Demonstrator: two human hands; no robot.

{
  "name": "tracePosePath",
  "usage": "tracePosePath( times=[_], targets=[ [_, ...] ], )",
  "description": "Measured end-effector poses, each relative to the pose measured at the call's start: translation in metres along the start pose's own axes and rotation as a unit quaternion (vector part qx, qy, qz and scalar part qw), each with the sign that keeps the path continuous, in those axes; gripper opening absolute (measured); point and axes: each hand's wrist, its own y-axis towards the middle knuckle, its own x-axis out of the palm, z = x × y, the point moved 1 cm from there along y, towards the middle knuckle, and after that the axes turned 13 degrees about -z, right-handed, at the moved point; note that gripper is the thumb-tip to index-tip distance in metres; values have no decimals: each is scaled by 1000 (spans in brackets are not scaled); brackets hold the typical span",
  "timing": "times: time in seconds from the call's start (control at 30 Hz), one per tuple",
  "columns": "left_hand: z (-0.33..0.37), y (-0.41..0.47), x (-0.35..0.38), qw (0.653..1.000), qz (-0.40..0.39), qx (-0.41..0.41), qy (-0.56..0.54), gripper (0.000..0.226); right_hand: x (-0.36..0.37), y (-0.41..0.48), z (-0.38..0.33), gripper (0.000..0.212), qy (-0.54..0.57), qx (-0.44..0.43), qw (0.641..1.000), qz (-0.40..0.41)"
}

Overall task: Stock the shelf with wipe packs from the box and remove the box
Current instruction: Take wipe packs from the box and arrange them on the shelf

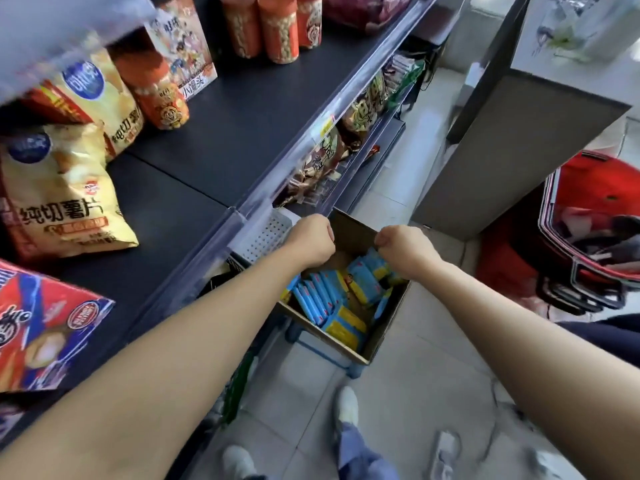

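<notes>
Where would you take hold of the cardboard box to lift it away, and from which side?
Probably the cardboard box by its two opposite side walls, just under the open rim, one hand coming down from above on each. The top is open and wipe packs lie inside, so a one-sided grip could tip it.

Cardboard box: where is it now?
Head view, centre: the cardboard box sits open on a blue-framed stand, right of the shelving, left of the red baskets, under the left hand and right hand.
</notes>
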Motion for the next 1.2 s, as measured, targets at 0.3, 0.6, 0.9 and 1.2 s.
tracePosePath(
  times=[0.3, 0.6, 0.9, 1.2],
  targets=[
    [-60, 63, 61, 995, -50, -87, -6, 17, 71, 62, 40, 32, -114, 2, 982, -149],
    [-87, 122, 143, 982, -154, -103, -17, 14, 128, 103, 78, 33, -190, 23, 948, -255],
    [-114, 163, 212, 960, -213, -164, -72, 28, 169, 136, 99, 45, -295, 36, 906, -301],
    [-119, 183, 234, 904, -161, -253, -304, 31, 175, 146, 103, 38, -255, 54, 931, -256]
  ],
)
